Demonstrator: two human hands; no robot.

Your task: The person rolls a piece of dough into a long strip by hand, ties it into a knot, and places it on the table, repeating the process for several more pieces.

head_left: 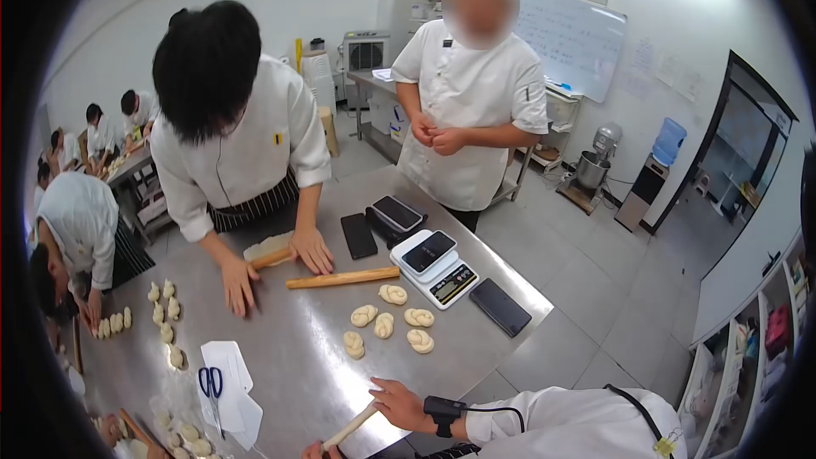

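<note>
Near the front edge of the steel table, my right hand (402,405) lies palm down with its fingers apart, at the upper end of a pale dough rope (350,427). A dark band with a small device and a cable is strapped round that wrist. My left hand (321,451) shows only as fingertips at the bottom edge, by the rope's lower end; most of it is out of view. Beyond my hands, several knotted dough pieces (384,325) lie in a loose group on the steel.
Across the table a person works dough (268,250) beside a wooden rolling pin (342,278). A white scale (436,269) and phones (500,308) stand right of it. Blue-handled scissors (211,382) lie on white paper (242,412) at left. Another person stands behind the table.
</note>
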